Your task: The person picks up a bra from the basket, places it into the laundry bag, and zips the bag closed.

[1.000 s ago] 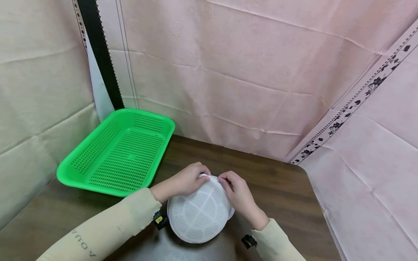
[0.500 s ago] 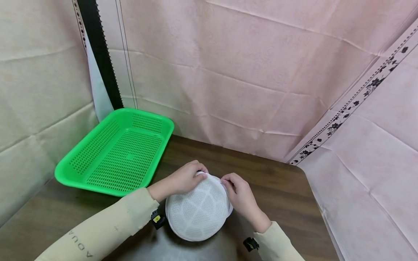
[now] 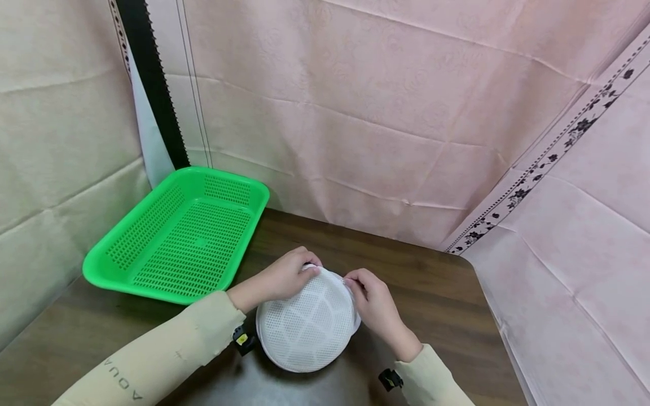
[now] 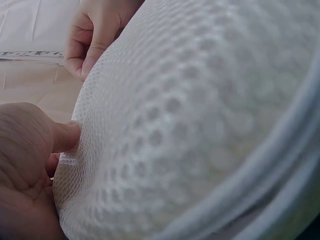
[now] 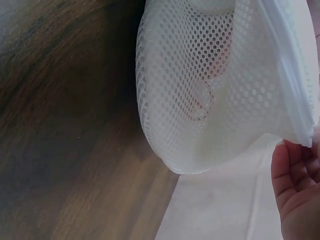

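Note:
A round white mesh laundry bag point(image 3: 307, 330) is held up over the near part of the table, its flat round face towards the head camera. My left hand point(image 3: 285, 277) grips the bag's upper left edge, thumb on the mesh in front. On the upper right edge, my right hand point(image 3: 374, 299) pinches the rim between thumb and fingers. In the right wrist view a smooth white band point(image 5: 287, 70) runs along the bag down to the right fingertips point(image 5: 281, 155). The mesh sags loosely on that side, and the bag's far side is hidden in the head view.
A green perforated plastic basket point(image 3: 200, 242) stands at the back left of the brown wooden table point(image 3: 426, 276). Pinkish cloth point(image 3: 345, 113) hangs behind the table and along both sides. A grey, shiny patch lies below the bag at the near edge.
My right hand has moved slightly right along the bag's edge, widening the gap to my left hand. The left hand keeps its grip, and the bag has hardly shifted.

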A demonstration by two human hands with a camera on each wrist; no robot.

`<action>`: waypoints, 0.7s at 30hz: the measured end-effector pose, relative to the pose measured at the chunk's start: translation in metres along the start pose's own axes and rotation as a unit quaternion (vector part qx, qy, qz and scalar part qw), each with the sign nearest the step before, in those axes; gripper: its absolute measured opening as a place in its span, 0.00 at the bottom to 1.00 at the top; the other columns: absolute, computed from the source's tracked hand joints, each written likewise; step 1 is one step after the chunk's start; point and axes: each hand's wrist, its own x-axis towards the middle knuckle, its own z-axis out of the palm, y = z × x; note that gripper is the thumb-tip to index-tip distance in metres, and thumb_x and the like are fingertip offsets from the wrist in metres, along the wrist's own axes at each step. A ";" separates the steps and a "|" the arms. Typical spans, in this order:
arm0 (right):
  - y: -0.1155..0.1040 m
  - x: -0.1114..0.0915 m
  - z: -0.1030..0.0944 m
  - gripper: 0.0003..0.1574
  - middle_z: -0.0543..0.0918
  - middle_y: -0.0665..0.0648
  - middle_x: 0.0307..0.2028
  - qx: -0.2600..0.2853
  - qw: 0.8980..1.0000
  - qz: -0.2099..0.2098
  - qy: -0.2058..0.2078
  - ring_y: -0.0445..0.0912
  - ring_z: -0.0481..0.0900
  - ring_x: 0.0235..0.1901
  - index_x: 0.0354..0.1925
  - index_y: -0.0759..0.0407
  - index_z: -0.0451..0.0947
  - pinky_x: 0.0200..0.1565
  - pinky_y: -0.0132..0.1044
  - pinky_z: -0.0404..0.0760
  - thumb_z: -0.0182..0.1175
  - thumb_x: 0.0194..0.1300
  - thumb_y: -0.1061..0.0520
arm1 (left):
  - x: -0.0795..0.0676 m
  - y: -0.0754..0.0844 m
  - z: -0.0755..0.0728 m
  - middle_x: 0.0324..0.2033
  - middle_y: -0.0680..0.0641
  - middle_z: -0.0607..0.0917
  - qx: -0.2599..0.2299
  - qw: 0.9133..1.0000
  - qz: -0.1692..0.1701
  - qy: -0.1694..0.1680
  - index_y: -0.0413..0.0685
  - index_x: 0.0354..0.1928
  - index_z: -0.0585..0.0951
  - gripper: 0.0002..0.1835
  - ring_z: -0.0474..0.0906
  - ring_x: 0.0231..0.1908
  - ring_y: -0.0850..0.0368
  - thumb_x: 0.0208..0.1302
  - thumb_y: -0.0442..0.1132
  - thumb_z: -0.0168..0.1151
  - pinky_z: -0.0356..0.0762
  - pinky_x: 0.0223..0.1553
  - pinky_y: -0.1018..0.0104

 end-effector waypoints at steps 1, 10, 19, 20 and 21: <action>0.000 0.000 0.000 0.03 0.75 0.43 0.32 0.002 1.000 0.002 -0.001 0.38 0.73 0.31 0.35 0.47 0.75 0.33 0.32 0.75 0.55 0.62 0.54 | 0.000 -0.001 0.000 0.32 0.57 0.72 -0.002 1.000 -0.001 0.003 0.53 0.39 0.77 0.07 0.70 0.33 0.61 0.62 0.45 0.55 0.70 0.40 0.67; 0.001 -0.003 -0.003 0.04 0.76 0.43 0.33 0.010 1.000 0.015 -0.005 0.39 0.73 0.30 0.37 0.46 0.75 0.34 0.33 0.75 0.54 0.62 0.53 | 0.002 -0.003 0.000 0.32 0.57 0.72 -0.019 1.000 -0.013 0.010 0.54 0.39 0.77 0.08 0.70 0.33 0.61 0.62 0.46 0.55 0.70 0.39 0.67; 0.001 -0.005 -0.004 0.04 0.76 0.43 0.33 0.005 1.000 0.015 0.007 0.39 0.73 0.29 0.37 0.46 0.74 0.31 0.32 0.75 0.54 0.63 0.53 | 0.002 -0.003 0.000 0.33 0.58 0.72 -0.023 0.999 -0.014 0.028 0.55 0.38 0.77 0.06 0.70 0.34 0.62 0.61 0.46 0.55 0.70 0.40 0.67; 0.001 -0.005 -0.005 0.04 0.76 0.43 0.33 0.005 1.000 0.015 0.008 0.39 0.73 0.29 0.37 0.46 0.74 0.31 0.32 0.74 0.54 0.63 0.53 | 0.002 -0.004 -0.001 0.33 0.58 0.72 -0.025 0.999 -0.016 0.030 0.55 0.38 0.77 0.07 0.70 0.34 0.62 0.61 0.46 0.55 0.70 0.40 0.67; 0.001 -0.005 -0.005 0.04 0.76 0.43 0.33 0.005 1.000 0.016 0.008 0.39 0.73 0.29 0.37 0.46 0.74 0.31 0.32 0.74 0.54 0.63 0.53 | 0.002 -0.004 -0.001 0.34 0.58 0.72 -0.026 0.999 -0.017 0.032 0.55 0.38 0.77 0.07 0.70 0.34 0.62 0.61 0.47 0.55 0.70 0.40 0.67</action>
